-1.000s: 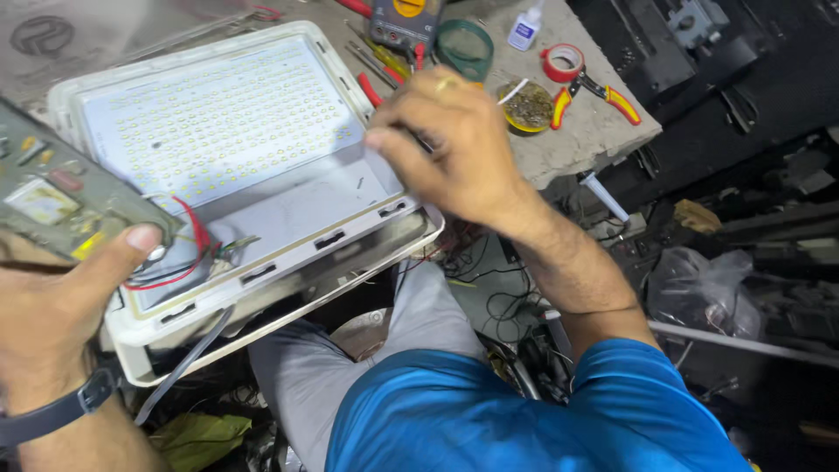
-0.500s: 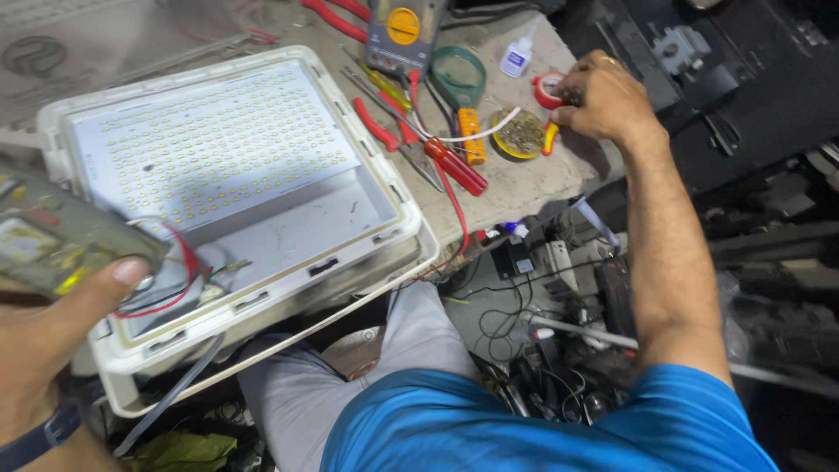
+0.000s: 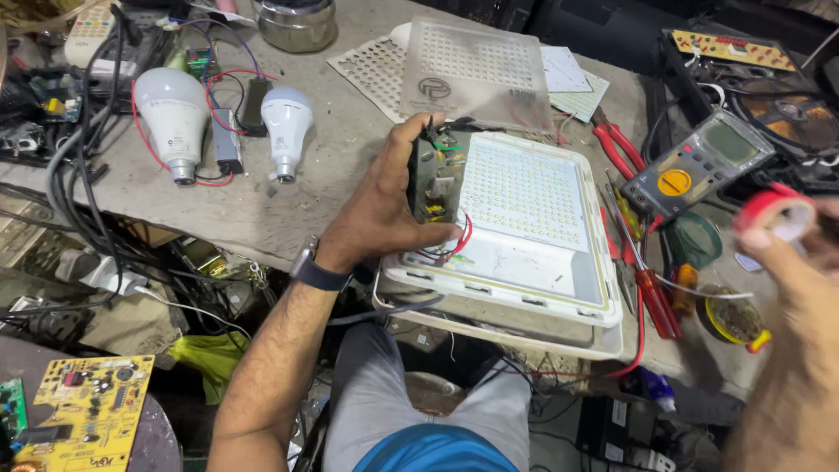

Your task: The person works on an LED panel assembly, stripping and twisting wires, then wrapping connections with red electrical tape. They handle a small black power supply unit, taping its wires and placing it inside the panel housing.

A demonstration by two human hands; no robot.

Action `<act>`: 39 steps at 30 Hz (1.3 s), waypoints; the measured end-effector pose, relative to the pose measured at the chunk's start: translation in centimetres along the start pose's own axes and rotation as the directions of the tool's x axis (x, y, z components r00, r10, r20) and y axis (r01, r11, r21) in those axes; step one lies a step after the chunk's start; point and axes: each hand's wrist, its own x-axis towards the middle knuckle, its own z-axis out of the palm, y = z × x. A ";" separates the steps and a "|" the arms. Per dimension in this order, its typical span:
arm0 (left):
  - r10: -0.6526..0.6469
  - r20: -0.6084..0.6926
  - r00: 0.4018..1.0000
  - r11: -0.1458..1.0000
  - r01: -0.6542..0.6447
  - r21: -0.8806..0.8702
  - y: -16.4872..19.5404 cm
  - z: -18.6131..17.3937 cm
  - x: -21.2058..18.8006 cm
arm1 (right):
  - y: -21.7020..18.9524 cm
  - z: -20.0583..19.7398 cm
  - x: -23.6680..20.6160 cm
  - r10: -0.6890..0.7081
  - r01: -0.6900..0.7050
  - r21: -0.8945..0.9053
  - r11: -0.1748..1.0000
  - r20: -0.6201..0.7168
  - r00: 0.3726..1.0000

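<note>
On white floodlight (image 3: 524, 227), green driver board (image 3: 434, 179)

Right hand (image 3: 800, 253) and red tape roll (image 3: 773, 212) blurred, edge-cropped.

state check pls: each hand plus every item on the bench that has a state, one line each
left hand: closed around the small green driver circuit board, held on edge at the panel's left side
right hand: pinching the red tape roll, lifted off the bench
white rectangular LED floodlight panel: cover off, unlit
frosted plastic cover: lying flat behind it
two white bulbs: lying down, unlit
grey and yellow multimeter: display blank
</note>
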 end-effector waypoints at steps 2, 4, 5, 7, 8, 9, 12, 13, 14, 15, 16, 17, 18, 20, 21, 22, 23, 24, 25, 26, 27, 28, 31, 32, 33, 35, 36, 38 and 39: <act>0.000 0.010 1.000 1.000 0.000 0.031 0.2 -0.1 0.1 | -3.3 5.4 1.0 -0.095 0.064 0.297 0.953 0.090 0.991; 0.018 -0.001 1.000 0.998 -0.018 0.067 0.3 -0.2 0.0 | -6.7 9.8 2.2 -0.020 -0.061 0.384 0.921 0.204 0.979; 0.020 -0.006 1.000 0.997 -0.019 0.080 0.3 -0.2 -0.1 | -8.2 11.7 2.5 -0.031 -0.114 0.420 0.900 0.323 0.946; 0.008 -0.007 1.000 0.997 -0.008 0.072 0.5 -0.2 -0.2 | -11.1 14.9 3.0 -0.086 -0.129 0.410 0.903 0.468 0.879; 0.002 -0.007 1.000 0.998 -0.001 0.067 0.6 -0.2 -0.2 | -12.2 16.4 3.0 -0.118 -0.085 0.366 0.927 0.498 0.859; 0.004 -0.010 1.000 0.998 -0.003 0.065 0.7 -0.2 -0.2 | -13.3 17.7 3.1 -0.238 0.111 0.281 0.953 0.471 0.849; 0.015 -0.011 1.000 0.998 -0.015 0.061 0.9 -0.3 -0.1 | -15.2 20.5 3.3 -0.481 0.512 0.049 0.857 0.433 0.763; 0.012 -0.009 1.000 0.998 -0.011 0.060 0.8 -0.3 -0.1 | -15.4 21.1 3.2 -0.490 0.533 0.015 0.846 0.418 0.765; 0.007 -0.008 1.000 0.998 -0.007 0.058 0.7 -0.3 -0.2 | -15.4 21.4 3.2 -0.498 0.552 -0.019 0.834 0.405 0.767; 0.012 -0.029 1.000 0.999 -0.011 0.051 0.5 -0.4 -0.3 | -15.4 21.3 3.1 -0.517 0.573 -0.032 0.819 0.392 0.761; 0.016 -0.051 0.999 0.999 -0.014 0.044 0.3 -0.5 -0.4 | -15.2 21.2 2.9 -0.537 0.594 -0.043 0.803 0.381 0.753; 0.020 -0.073 0.997 0.999 -0.017 0.036 0.0 -0.6 -0.5 | -14.9 21.0 2.8 -0.556 0.615 -0.054 0.787 0.370 0.744; -0.071 -0.092 0.993 0.990 0.059 -0.130 -0.2 -0.7 -0.7 | -14.7 20.8 2.6 -0.578 0.642 -0.107 0.759 0.342 0.741; -0.254 -0.085 0.964 0.873 0.190 -0.450 -0.6 -0.9 -1.0 | -14.5 20.9 2.4 -0.608 0.675 -0.185 0.714 0.313 0.729; -0.190 -0.122 0.974 0.938 0.143 -0.317 -0.7 -0.9 -1.1 | -14.5 20.9 2.3 -0.616 0.684 -0.211 0.699 0.309 0.725; -0.117 -0.146 0.982 0.980 0.090 -0.175 -0.8 -0.9 -1.2 | -14.6 21.3 2.3 -0.607 0.681 -0.212 0.701 0.323 0.726; -0.038 -0.157 0.987 0.999 0.033 -0.032 -0.7 -0.8 -1.2 | -14.9 21.4 2.3 -0.599 0.678 -0.215 0.702 0.336 0.727; -0.017 -0.146 0.989 1.000 0.017 -0.005 -0.7 -0.8 -1.2 | -15.2 21.6 2.3 -0.625 0.707 -0.193 0.680 0.350 0.697; 0.002 -0.136 0.991 1.000 0.001 0.026 -0.5 -0.7 -1.2 | -15.5 22.0 2.4 -0.653 0.736 -0.165 0.657 0.363 0.664; 0.021 -0.126 0.992 0.998 -0.014 0.059 -0.4 -0.7 -1.2 | -15.8 22.3 2.5 -0.681 0.763 -0.135 0.632 0.373 0.630; 0.026 -0.134 0.991 0.998 -0.018 0.057 -0.3 -0.7 -1.2 | -16.0 22.7 2.6 -0.662 0.747 -0.132 0.651 0.382 0.645; 0.029 -0.141 0.990 0.998 -0.021 0.055 -0.2 -0.8 -1.2 | -16.1 23.1 2.6 -0.642 0.730 -0.130 0.671 0.391 0.660; 0.019 -0.135 0.991 0.999 -0.014 0.040 0.0 -1.0 -1.5 | -15.9 23.4 2.7 -0.635 0.720 -0.131 0.681 0.384 0.670; 0.011 -0.132 0.991 0.999 -0.007 0.033 0.1 -1.1 -1.5 | -15.7 23.4 2.7 -0.642 0.725 -0.131 0.676 0.378 0.667; 0.018 -0.126 0.992 0.999 -0.014 0.035 0.1 -1.1 -1.6 | -15.4 23.4 2.8 -0.638 0.710 -0.098 0.698 0.364 0.678; 0.032 -0.110 0.993 0.999 -0.028 0.038 0.0 -1.1 -1.7 | -14.8 23.1 2.8 -0.627 0.674 -0.032 0.738 0.336 0.703; 0.013 -0.124 0.992 1.000 -0.011 0.018 -0.1 -1.1 -1.7 | -14.5 23.2 2.7 -0.708 0.762 -0.084 0.643 0.315 0.632; -0.019 -0.144 0.989 1.000 0.015 -0.027 -0.2 -1.1 -1.6 | -13.9 23.2 2.4 -0.839 0.887 -0.200 0.417 0.292 0.460; -0.027 -0.149 0.988 0.998 0.019 -0.059 -0.3 -1.0 -1.5 | -13.5 23.3 2.1 -0.873 0.931 -0.257 0.259 0.350 0.339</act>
